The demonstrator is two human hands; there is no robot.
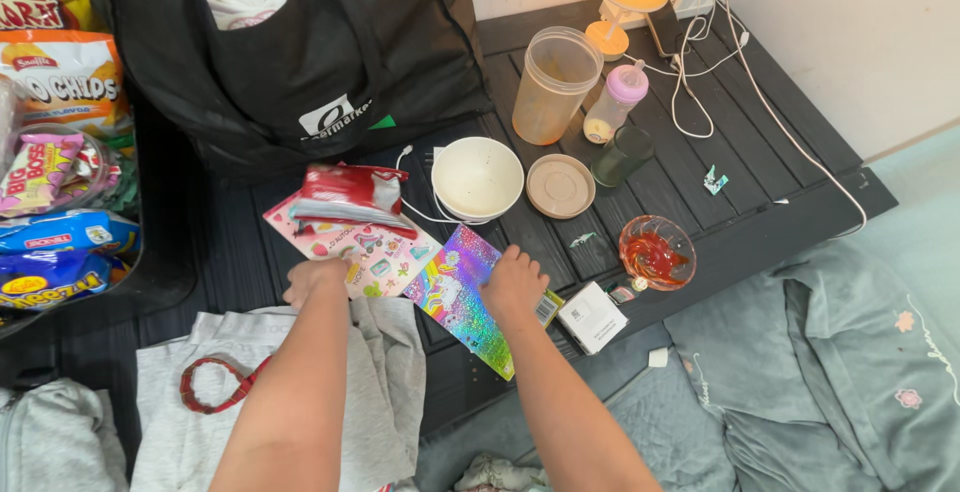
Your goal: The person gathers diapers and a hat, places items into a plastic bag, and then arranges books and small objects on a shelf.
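My right hand (513, 282) lies flat on the shiny rainbow sticker sheet (462, 297) on the dark desk (700, 192); my left hand (315, 280) pinches the edge of the pink sticker sheet (365, 247). Both seem thin, light, bendy and slippery; I think the edges are best to take.

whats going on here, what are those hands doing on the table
A person leans over a dark slatted table. The left hand rests on a pink sticker sheet, the right hand presses on a shiny rainbow sheet beside it. Just beyond lie a red packet and a white bowl. A small white box sits by the right hand.
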